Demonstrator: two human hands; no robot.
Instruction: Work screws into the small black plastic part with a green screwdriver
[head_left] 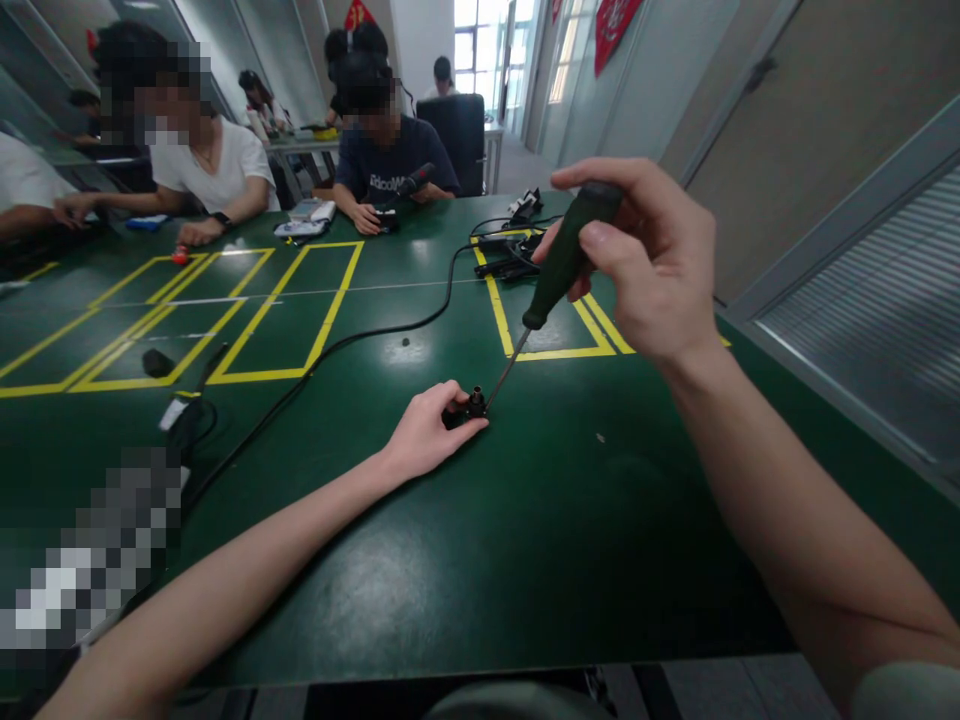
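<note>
On the green table (525,560), my left hand (429,430) pinches a small black part (475,404) between thumb and fingers. A short round piece stands up from the top of that part. My right hand (652,260) is raised to the right, its fingers wrapped round the dark green handle of a screwdriver (562,258). The thin metal shaft slants down to the left, and its tip is at the right side of the black part. Whether the tip sits in a screw is too small to tell.
A black cable (360,334) curves across the table. Black parts (510,262) lie at the back beside yellow tape outlines. A dark lump (156,362) is at the left. Two people (394,160) (217,165) sit across the table.
</note>
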